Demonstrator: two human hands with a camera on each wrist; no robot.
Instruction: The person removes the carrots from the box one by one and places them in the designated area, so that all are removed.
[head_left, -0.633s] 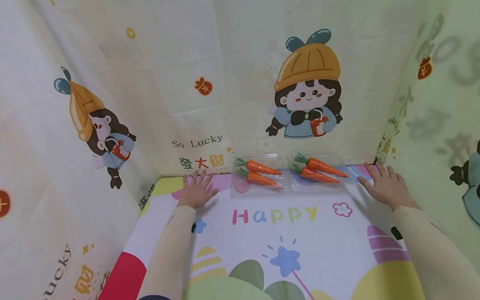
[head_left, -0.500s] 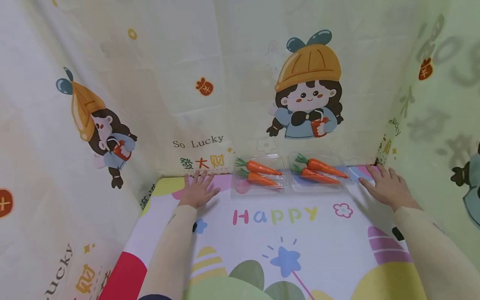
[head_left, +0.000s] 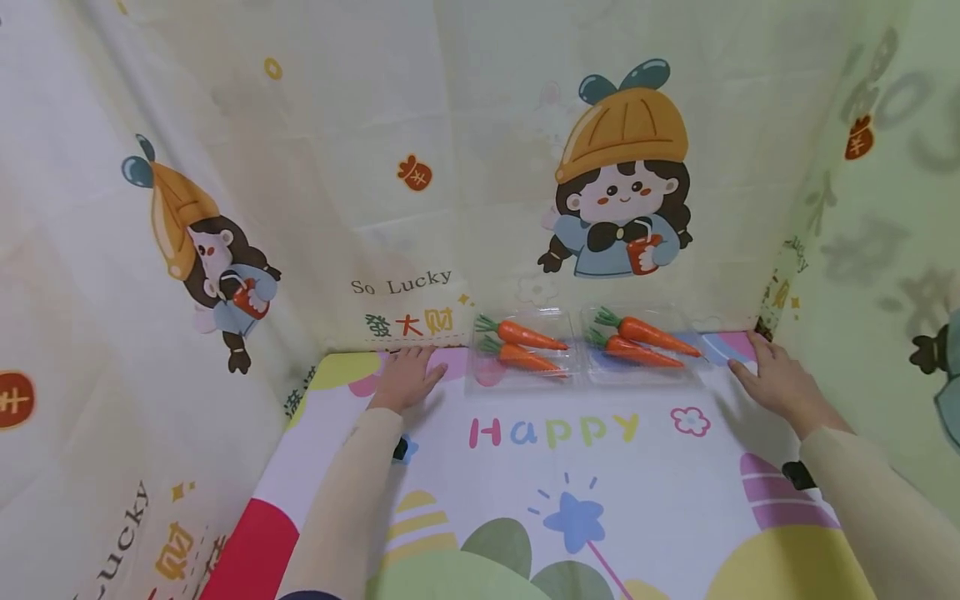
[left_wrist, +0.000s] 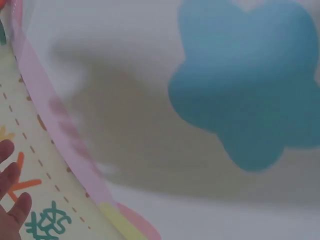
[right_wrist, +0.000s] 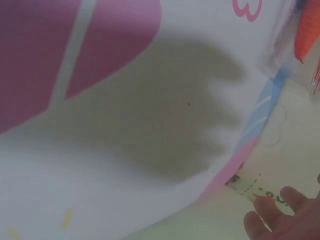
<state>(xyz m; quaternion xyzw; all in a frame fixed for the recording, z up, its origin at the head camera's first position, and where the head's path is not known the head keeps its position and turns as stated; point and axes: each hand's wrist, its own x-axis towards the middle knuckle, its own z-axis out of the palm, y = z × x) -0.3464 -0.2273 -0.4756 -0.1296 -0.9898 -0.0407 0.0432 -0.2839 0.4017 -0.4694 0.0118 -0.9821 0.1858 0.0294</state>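
Two carrots with green tops, one of them this upper carrot (head_left: 528, 335), lie in the left clear plastic tray (head_left: 517, 386) at the back of the table. Beside it, the right clear plastic tray (head_left: 637, 382) holds two more, including this carrot (head_left: 652, 333). My left hand (head_left: 407, 379) is left of the trays, palm down, holding nothing; some of its fingertips (left_wrist: 19, 207) show in the left wrist view. On the other side my right hand (head_left: 783, 385) is also without anything in its grasp, its thumb close to the right tray. Fingers of the right hand (right_wrist: 285, 215) appear in the right wrist view.
A printed tablecloth (head_left: 555, 462) with "Happy" lettering covers the table. Behind it hangs a cream curtain (head_left: 495, 208) with cartoon prints, and similar cloth closes off the left and right sides. Both hands cast shadows on the table.
The fingers of both hands have gone from spread to closer together and bent downward. The head view has shifted slightly. Trays and carrots have stayed in place.
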